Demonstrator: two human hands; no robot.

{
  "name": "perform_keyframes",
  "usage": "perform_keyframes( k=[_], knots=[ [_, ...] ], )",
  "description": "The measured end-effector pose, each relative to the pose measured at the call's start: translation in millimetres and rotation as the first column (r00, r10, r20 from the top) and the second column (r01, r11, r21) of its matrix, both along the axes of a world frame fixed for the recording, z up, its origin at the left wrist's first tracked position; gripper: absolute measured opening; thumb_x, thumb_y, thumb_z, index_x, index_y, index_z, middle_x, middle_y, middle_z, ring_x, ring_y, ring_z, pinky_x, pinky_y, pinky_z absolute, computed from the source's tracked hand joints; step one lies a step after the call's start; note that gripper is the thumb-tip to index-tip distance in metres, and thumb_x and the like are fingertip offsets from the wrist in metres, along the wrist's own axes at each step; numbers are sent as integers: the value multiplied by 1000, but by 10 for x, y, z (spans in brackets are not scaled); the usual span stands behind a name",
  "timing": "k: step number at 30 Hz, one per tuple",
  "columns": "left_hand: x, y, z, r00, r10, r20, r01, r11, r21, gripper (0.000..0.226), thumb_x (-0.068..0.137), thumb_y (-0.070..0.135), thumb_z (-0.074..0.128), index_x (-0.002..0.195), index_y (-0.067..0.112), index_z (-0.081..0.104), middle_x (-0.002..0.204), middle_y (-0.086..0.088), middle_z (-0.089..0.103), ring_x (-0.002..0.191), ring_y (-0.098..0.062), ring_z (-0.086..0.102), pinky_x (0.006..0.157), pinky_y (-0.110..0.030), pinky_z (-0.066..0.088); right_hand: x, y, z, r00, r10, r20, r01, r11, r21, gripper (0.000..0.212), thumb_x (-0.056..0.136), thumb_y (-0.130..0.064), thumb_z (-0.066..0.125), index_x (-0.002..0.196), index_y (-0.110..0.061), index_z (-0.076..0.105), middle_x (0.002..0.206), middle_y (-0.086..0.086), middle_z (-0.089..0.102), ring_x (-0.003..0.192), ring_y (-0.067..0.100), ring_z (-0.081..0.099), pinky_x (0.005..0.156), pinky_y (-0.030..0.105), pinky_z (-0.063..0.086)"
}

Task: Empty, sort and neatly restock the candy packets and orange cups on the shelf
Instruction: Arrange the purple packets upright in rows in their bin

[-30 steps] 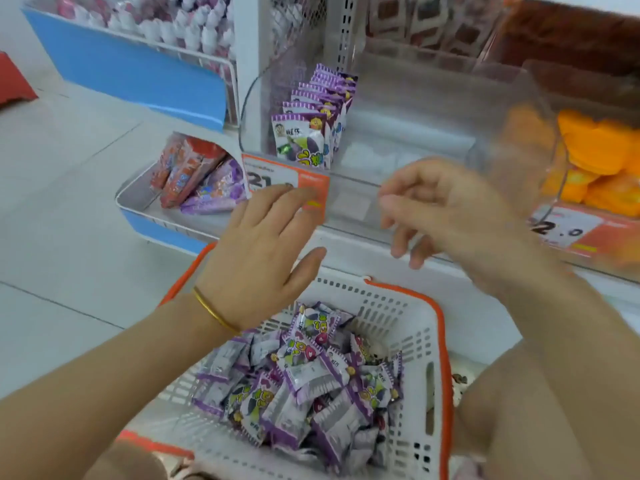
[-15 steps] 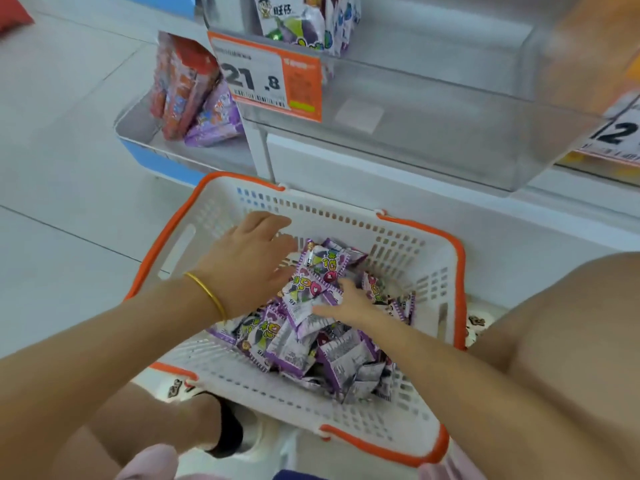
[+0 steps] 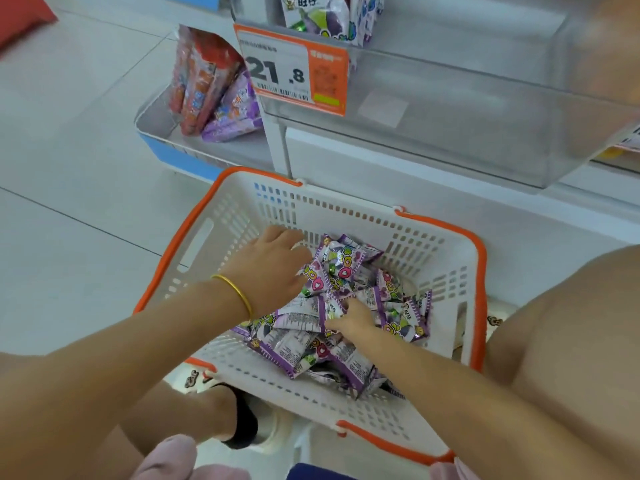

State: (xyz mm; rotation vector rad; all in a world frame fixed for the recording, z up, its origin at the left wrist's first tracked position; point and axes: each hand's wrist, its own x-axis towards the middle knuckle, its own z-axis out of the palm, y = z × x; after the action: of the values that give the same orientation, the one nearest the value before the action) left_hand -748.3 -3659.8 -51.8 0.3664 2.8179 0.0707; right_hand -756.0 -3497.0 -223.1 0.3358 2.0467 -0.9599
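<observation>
Purple-and-silver candy packets (image 3: 322, 327) lie in a loose, unsorted heap in the white basket (image 3: 346, 209) with the orange rim, which stands on the floor in front of the shelf.

Left hand (image 3: 273, 268), with a gold bangle (image 3: 235, 289) on its wrist, lies over the heap's left edge, fingers bent downward. Whether it holds a packet cannot be told.

Right hand (image 3: 353, 318) is pushed into the middle of the heap, its fingertips buried among the wrappers. Its grip cannot be told either.

Above, the clear shelf bin (image 3: 450, 126) is largely bare. A few upright packets (image 3: 322, 15) stand at its left end behind the price label (image 3: 294, 69). Red and purple bags (image 3: 211, 95) lean on the lower end shelf to the left.

Assessment: emptying of the packets appears done and restocking is in hand. The next move calls for gathering several packets, squaring them to face one way, then lifting them to the bin beside the standing row.
</observation>
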Motion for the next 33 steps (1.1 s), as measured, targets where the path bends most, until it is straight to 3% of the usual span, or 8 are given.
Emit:
perform_keyframes(
  k=[4, 11, 16, 20, 23, 26, 29, 33],
  knots=[
    [46, -66, -568, 978, -27, 207, 44, 996, -80, 48, 93, 39, 49, 136, 21, 38, 143, -2, 35, 132, -24, 30, 107, -39, 35, -73, 191, 62, 986, -148, 71, 153, 986, -70, 64, 83, -8, 72, 137, -6, 37, 118, 16, 56, 61, 18, 61, 54, 26, 52],
    [122, 157, -1523, 920, 91, 380, -79, 996, -46, 80, 78, 49, 68, 139, 16, 29, 143, -9, 27, 131, -32, 29, 104, -44, 38, -201, 539, 203, 925, -322, 202, 361, 911, -200, 87, 82, -6, 73, 149, -5, 19, 133, 21, 48, 61, 19, 59, 44, 20, 50],
    [93, 157, -1606, 932, 129, 339, -161, 985, 68, 49, 83, 28, 66, 124, 16, 42, 121, -7, 40, 108, -30, 48, 80, -37, 51, -301, 695, 264, 949, -278, 152, 306, 927, -215, 86, 79, -15, 77, 148, -8, 26, 136, 15, 49, 84, 23, 59, 63, 29, 57],
    [-84, 107, -1358, 746, 432, 508, -653, 624, 429, 27, 90, 29, 60, 101, 8, 48, 83, -10, 52, 73, -25, 54, 61, -28, 41, -439, 746, 392, 897, -350, 271, 428, 840, -334, 74, 78, -8, 75, 141, -4, 38, 89, 9, 69, 62, 20, 66, 57, 30, 58],
    [-118, 47, -1283, 559, 475, 680, -829, 294, 475, 64, 89, 37, 60, 129, -8, 38, 123, -30, 52, 103, -41, 58, 75, -43, 53, -488, 670, 514, 936, -230, 266, 329, 841, -429, 53, 79, -7, 73, 127, -3, 52, 100, 9, 68, 77, 21, 68, 64, 30, 58],
    [-83, 55, -1241, 440, 342, 831, -886, 15, 463, 44, 92, 29, 58, 116, -5, 44, 91, -10, 63, 73, -22, 63, 67, -36, 58, -495, 550, 575, 985, -68, 157, 131, 890, -436, 46, 80, -4, 72, 122, -3, 55, 114, 10, 67, 93, 21, 68, 71, 31, 58],
    [-69, 69, -1179, 385, 284, 878, -898, -107, 428, 14, 94, 23, 55, 86, 14, 47, 82, -4, 58, 60, -15, 57, 73, -40, 58, -501, 450, 581, 994, -64, 93, 97, 906, -412, 75, 75, -5, 77, 140, -2, 39, 129, 12, 57, 93, 21, 70, 69, 32, 58],
    [-59, 45, -1123, 316, 135, 939, -924, -181, 337, 36, 97, 37, 48, 122, 11, 50, 87, -4, 67, 65, -17, 66, 63, -32, 57, -471, 335, 631, 1000, -1, -16, -5, 930, -368, 85, 77, -5, 76, 146, -2, 28, 143, 5, 40, 87, 20, 70, 70, 32, 60]
  ],
)
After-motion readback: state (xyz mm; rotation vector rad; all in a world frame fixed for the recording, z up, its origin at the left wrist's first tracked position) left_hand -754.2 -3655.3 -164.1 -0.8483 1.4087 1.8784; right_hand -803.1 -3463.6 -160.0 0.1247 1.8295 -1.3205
